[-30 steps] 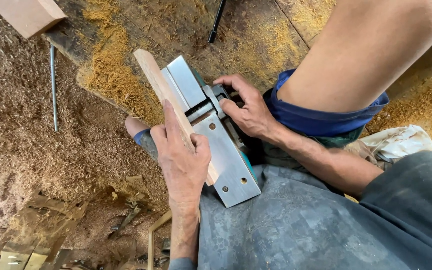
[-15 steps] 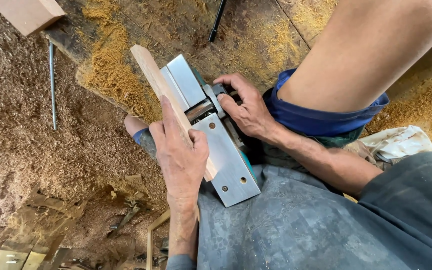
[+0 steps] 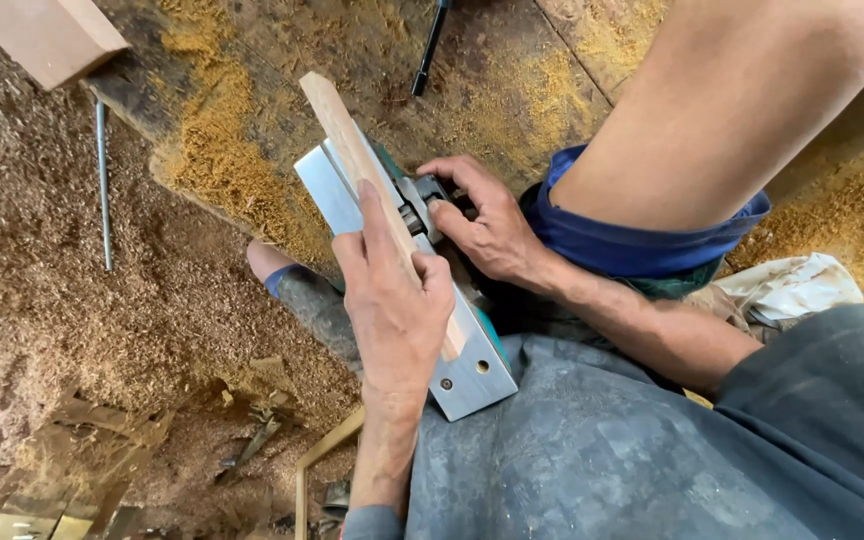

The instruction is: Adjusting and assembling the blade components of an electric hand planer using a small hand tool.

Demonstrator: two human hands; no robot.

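Under left hand (image 3: 397,300) fingers: wood strip (image 3: 357,160) pressed on upturned planer (image 3: 457,370), partway across; right hand (image 3: 487,225) clenching planer body

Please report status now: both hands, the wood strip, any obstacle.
Left hand pressing wood strip onto upturned planer. Right hand gripping planer body. Nothing blocking the strip.

A thin grey metal rod (image 3: 103,185) is lying on sawdust, a pale rectangular wooden block (image 3: 47,35) sitting above it, a black slender tool (image 3: 430,45) resting nearby.
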